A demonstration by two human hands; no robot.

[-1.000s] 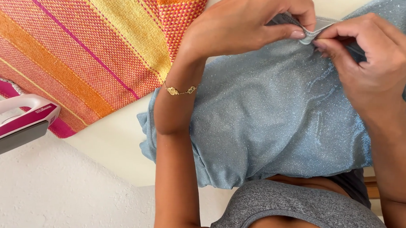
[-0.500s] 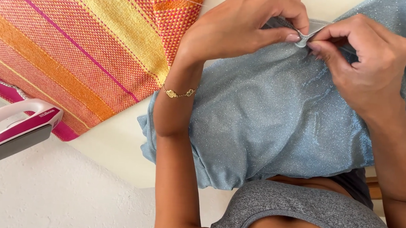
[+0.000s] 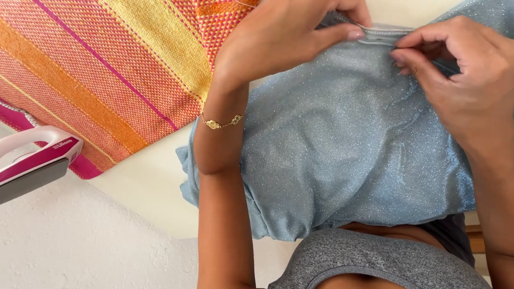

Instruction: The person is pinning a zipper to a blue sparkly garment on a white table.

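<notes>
A light blue, glittery garment [image 3: 340, 143] lies bunched on a pale surface in front of me. My left hand [image 3: 287, 33] pinches its upper hem between thumb and fingers at the top middle. A thin gold bracelet [image 3: 221, 123] circles that wrist. My right hand [image 3: 469, 74] grips the same hem just to the right, fingertips close to the left thumb. Between the two hands the hem runs as a pale band.
A woven cloth [image 3: 96, 57] striped orange, yellow and pink covers the upper left. A pink and white iron [image 3: 17, 168] rests at the left edge. A rough white floor [image 3: 72, 246] shows below. My grey top [image 3: 380, 271] fills the bottom.
Both hands have shifted slightly down and left along the hem. The right fingers now sit lower on the fabric.
</notes>
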